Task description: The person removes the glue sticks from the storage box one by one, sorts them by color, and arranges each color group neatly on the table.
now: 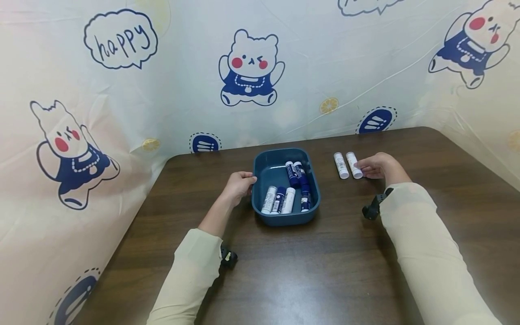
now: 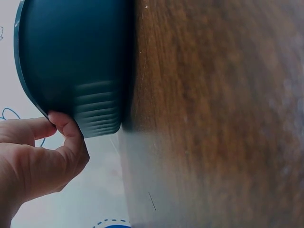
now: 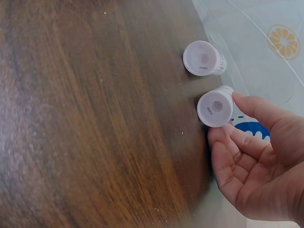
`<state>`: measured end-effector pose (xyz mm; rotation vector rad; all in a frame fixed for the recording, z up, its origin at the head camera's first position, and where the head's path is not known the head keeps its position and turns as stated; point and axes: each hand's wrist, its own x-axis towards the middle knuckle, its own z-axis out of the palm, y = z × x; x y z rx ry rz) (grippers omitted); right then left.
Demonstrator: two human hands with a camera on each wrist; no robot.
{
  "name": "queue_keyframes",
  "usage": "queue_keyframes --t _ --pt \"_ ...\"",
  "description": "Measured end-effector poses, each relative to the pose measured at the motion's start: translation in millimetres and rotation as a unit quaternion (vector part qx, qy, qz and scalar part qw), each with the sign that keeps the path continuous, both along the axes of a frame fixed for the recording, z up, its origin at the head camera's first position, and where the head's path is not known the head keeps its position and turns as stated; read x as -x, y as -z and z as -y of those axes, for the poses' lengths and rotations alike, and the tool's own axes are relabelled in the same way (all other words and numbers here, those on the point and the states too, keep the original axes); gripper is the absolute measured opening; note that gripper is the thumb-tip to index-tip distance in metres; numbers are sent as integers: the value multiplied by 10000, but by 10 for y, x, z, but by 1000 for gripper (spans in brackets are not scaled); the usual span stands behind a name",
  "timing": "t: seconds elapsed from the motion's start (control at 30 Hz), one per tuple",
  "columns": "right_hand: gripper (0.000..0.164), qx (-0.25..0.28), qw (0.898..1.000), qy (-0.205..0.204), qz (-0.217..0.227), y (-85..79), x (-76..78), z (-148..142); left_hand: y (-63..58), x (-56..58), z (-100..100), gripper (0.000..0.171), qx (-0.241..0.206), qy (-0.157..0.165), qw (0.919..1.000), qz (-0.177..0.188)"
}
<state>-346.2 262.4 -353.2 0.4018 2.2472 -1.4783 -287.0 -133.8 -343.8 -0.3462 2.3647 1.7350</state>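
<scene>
A dark blue-green plastic bin (image 1: 284,220) stands on the table, holding several white and dark blue glue sticks (image 1: 289,201). At its left side my left hand (image 1: 239,186) pinches the rim between thumb and fingers, as the left wrist view shows on the bin's wall (image 2: 71,52). To the right of the bin, two white glue sticks lie side by side on the tabletop. My right hand (image 1: 378,167) grips the right-hand glue stick (image 3: 215,108), thumb on one side and fingertips on the other. The second glue stick (image 3: 202,58) lies just left of it, untouched.
The brown wooden table (image 1: 260,266) ends at a back edge close behind the bin and the loose glue sticks. A pale curtain (image 1: 183,90) printed with cartoon bears hangs behind and at both sides. Each wrist carries a small black camera (image 1: 371,210).
</scene>
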Motion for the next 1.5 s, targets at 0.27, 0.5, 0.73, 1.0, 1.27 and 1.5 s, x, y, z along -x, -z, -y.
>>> queue_keyframes --t 0.27,0.5,0.73,1.0,1.27,1.5 --pt "68 25 9998 197 -70 3 -5 -21 8 6 -4 30 56 -1 10000 -36" --pt "62 -45 9999 134 -94 0 -6 3 0 -1 -2 31 73 12 10000 -8" --pt "56 56 9999 55 -99 -4 -8 -6 3 -2 -4 30 80 18 10000 -41" --pt "58 140 9999 -48 -19 -19 -13 -18 4 -2 1 30 78 33 10000 -51" --pt "55 133 9999 -88 3 -29 -15 -30 4 -1 4 30 95 24 9999 -25" --pt "56 179 9998 -126 0 -25 12 -17 8 11 10 31 97 28 9999 -16"
